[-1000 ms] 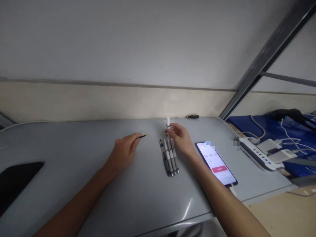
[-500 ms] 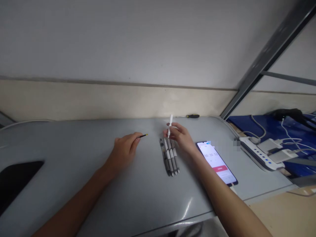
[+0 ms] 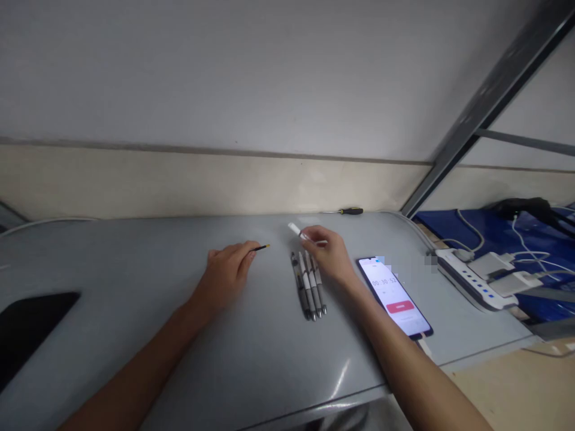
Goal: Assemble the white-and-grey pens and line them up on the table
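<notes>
My left hand (image 3: 229,268) is closed over the table, pinching a thin dark pen refill (image 3: 261,247) whose yellow tip points right. Most of the refill's length is hidden in the hand. My right hand (image 3: 327,251) is closed around a white pen barrel (image 3: 294,229), which tilts with its free end up and to the left; its other end is partly covered by the fingers. Just below that hand, several white and grey pens (image 3: 309,290) lie side by side on the grey table (image 3: 251,359).
A screwdriver (image 3: 351,211) lies by the wall. To the right are a lit phone (image 3: 398,299) showing a timer and a power strip (image 3: 476,284) with plugged-in chargers. A dark flat object (image 3: 33,329) rests at the left edge.
In my right hand the white pen barrel has swung from nearly upright to leaning left, and the fingers have shifted around it. My left hand and the refill stay nearly still.
</notes>
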Available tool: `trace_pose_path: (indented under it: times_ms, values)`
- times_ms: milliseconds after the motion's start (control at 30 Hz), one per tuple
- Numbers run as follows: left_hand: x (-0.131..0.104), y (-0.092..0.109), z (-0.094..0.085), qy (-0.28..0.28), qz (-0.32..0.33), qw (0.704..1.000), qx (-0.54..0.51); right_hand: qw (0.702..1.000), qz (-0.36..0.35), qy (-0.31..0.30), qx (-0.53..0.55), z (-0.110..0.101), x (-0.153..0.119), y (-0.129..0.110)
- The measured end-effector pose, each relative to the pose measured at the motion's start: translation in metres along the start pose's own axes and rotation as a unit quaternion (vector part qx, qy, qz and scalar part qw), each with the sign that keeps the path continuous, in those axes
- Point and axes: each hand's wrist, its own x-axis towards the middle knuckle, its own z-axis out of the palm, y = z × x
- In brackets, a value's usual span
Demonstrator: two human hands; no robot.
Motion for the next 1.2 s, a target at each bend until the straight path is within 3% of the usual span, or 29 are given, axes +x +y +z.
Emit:
trace_pose_path:
  times_ms: [67, 167, 500, 733, 933, 1200]
  values:
    - [0.000, 0.000, -0.001, -0.004, -0.004, 1.000, 0.002, 0.995, -0.056, 0.002, -0.082, 0.000, -0.001, 0.002]
    - [0.001, 0.001, -0.003, -0.013, -0.012, 1.000, -0.003, 0.986, -0.087, -0.012, -0.145, 0.001, -0.003, 0.004]
    - [-0.001, 0.000, 0.001, -0.015, 0.016, 1.000, 0.021, 0.977, -0.120, -0.058, -0.167, 0.002, -0.006, 0.000]
    - [-0.004, 0.002, 0.006, -0.024, 0.037, 0.999, 0.024, 0.971, -0.149, -0.090, -0.161, 0.009, -0.010, -0.001]
    - [-0.005, 0.003, 0.008, -0.071, 0.042, 0.997, 0.005, 0.965, -0.181, -0.132, -0.139, 0.011, -0.011, -0.002]
    - [-0.003, 0.002, 0.005, -0.069, 0.069, 0.995, -0.010, 0.979, -0.112, -0.170, -0.021, 0.006, -0.010, -0.006]
